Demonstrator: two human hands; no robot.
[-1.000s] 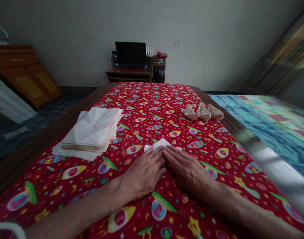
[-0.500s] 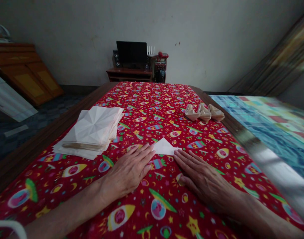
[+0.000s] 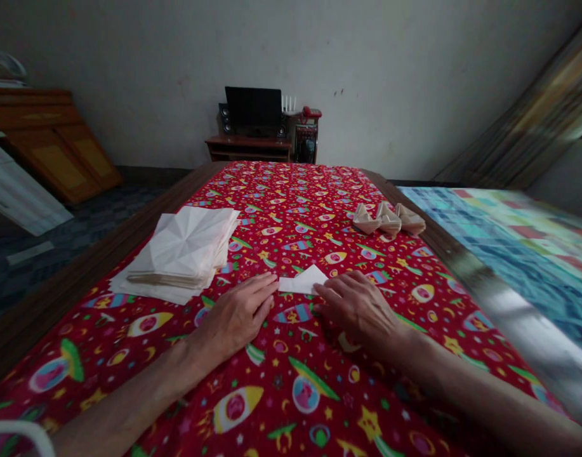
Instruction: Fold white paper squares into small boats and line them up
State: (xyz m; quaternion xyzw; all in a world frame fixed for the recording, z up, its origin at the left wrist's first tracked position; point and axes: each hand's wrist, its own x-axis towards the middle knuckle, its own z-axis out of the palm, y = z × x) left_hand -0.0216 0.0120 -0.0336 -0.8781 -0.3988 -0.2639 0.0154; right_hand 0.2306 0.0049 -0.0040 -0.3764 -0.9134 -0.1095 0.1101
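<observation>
A small folded white paper point(image 3: 302, 283) lies on the red tablecloth point(image 3: 295, 381) in front of me. It shows a low strip with a pointed peak at its middle. My left hand point(image 3: 240, 312) rests palm down at the strip's left end, its fingertips touching it, fingers stretched and close together. At the paper's right side is my right hand point(image 3: 360, 308), with its fingers lightly bent over that end and covering it. Neither hand wraps round the paper. Left of my hands lies a stack of creased paper sheets point(image 3: 183, 244).
Several folded tan paper pieces point(image 3: 388, 219) stand together at the table's right side. Beyond the table, a desk point(image 3: 247, 147) holds a monitor point(image 3: 254, 108). To the right is a bed with a patterned cover point(image 3: 509, 241); a wooden cabinet point(image 3: 57, 146) stands at the left.
Both hands have shifted left. The strip's left end now shows more, and my right hand covers more of the right end, its fingers more bent. The view has tilted slightly.
</observation>
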